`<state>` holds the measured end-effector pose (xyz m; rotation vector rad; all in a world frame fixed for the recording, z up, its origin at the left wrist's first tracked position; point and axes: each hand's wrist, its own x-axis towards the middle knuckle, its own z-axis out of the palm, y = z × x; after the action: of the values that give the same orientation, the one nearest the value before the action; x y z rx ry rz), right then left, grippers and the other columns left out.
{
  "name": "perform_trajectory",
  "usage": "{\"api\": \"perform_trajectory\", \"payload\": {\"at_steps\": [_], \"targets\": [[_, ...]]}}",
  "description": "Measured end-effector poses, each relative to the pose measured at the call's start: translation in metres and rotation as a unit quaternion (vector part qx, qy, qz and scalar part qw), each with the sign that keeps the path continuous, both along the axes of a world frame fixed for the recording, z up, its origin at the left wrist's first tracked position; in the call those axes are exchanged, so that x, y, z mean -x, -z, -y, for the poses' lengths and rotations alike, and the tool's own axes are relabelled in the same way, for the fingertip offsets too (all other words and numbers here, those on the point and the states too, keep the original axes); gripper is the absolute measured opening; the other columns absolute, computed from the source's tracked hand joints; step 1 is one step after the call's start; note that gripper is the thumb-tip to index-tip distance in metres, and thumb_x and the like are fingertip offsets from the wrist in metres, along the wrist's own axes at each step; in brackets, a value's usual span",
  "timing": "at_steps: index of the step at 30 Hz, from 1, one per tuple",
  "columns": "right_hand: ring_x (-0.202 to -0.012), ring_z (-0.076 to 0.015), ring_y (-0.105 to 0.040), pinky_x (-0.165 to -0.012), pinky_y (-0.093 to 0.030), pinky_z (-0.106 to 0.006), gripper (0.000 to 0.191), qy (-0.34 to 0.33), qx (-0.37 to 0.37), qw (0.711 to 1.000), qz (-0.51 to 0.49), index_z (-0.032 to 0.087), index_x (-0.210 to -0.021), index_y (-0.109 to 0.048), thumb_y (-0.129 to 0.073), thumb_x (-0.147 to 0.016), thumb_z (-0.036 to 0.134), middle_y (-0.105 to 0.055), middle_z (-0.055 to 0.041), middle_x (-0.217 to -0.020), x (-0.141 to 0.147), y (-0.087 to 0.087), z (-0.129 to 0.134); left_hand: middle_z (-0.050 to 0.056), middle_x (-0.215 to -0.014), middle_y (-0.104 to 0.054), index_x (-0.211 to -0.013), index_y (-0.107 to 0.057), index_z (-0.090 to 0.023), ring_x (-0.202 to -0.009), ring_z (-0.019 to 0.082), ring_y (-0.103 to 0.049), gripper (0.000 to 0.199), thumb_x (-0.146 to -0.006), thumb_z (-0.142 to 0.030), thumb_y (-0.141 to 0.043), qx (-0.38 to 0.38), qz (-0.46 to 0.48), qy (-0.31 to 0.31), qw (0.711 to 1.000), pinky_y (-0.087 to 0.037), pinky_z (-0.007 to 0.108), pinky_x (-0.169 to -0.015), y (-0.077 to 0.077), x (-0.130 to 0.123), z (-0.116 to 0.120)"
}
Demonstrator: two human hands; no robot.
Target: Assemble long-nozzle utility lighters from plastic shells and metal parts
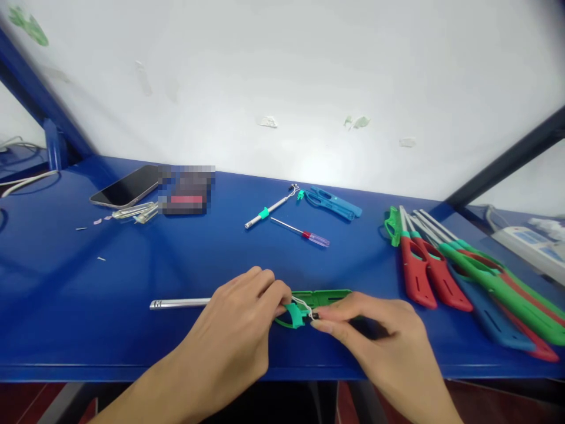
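A green lighter shell (pixel 326 294) lies near the table's front edge, partly under both hands. Its metal tube (pixel 179 304) points left. My left hand (pixel 247 318) is closed over the shell where the tube joins it, beside a teal trigger piece (pixel 295 316). White wires (pixel 301 302) loop out from under its fingers toward the right. Between thumb and forefinger, my right hand (pixel 375 330) pinches a small black part (pixel 315 316) at the end of the wires. The rest of the shell's interior is hidden by the fingers.
Behind the hands lie a screwdriver (pixel 315 238), a loose tube with wires (pixel 271 211) and a blue shell (pixel 333 203). Several lighters (pixel 418 274) are grouped on the right. A phone (pixel 128 186), a dark pixelated item (pixel 188 191) and clear small parts (pixel 136 212) lie at back left.
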<state>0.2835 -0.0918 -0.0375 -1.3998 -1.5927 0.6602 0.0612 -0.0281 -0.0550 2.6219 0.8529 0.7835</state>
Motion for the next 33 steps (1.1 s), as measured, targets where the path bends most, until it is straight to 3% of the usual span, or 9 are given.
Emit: {"api": "perform_trajectory", "payload": {"at_steps": [14, 25, 33], "targets": [[-0.074, -0.0161, -0.078, -0.071, -0.062, -0.023, 0.017, -0.021, -0.043, 0.997, -0.063, 0.032, -0.079, -0.084, -0.091, -0.084, 0.018, -0.084, 0.0048, -0.080, 0.0041, -0.0049, -0.0036, 0.002, -0.093, -0.064, -0.100, -0.058, -0.021, -0.080, 0.020, -0.056, 0.030, -0.097, 0.004, -0.042, 0.026, 0.025, 0.000, 0.999, -0.044, 0.034, -0.069, 0.0006, -0.0009, -0.0004], [-0.067, -0.0129, -0.071, -0.062, -0.058, -0.020, 0.012, -0.021, -0.029, 0.998, -0.056, 0.033, -0.080, -0.086, -0.093, -0.084, 0.023, -0.076, 0.0040, -0.074, 0.0009, -0.0040, -0.0032, 0.001, -0.090, -0.061, -0.099, -0.057, -0.021, -0.076, 0.018, -0.053, 0.029, -0.099, 0.003, -0.042, 0.028, 0.051, 0.009, 0.998, -0.041, 0.033, -0.065, 0.0002, 0.0006, 0.0010], [-0.071, -0.0121, -0.071, -0.065, -0.057, -0.019, 0.012, -0.010, -0.014, 0.999, -0.043, 0.035, -0.081, -0.085, -0.092, -0.086, 0.028, -0.076, 0.0059, -0.078, -0.0013, 0.0010, -0.0040, 0.001, -0.090, -0.061, -0.102, -0.062, -0.019, -0.077, 0.018, -0.053, 0.028, -0.101, 0.004, -0.046, -0.004, 0.069, 0.011, 0.998, -0.043, 0.032, -0.066, 0.0017, 0.0004, -0.0009]]}}
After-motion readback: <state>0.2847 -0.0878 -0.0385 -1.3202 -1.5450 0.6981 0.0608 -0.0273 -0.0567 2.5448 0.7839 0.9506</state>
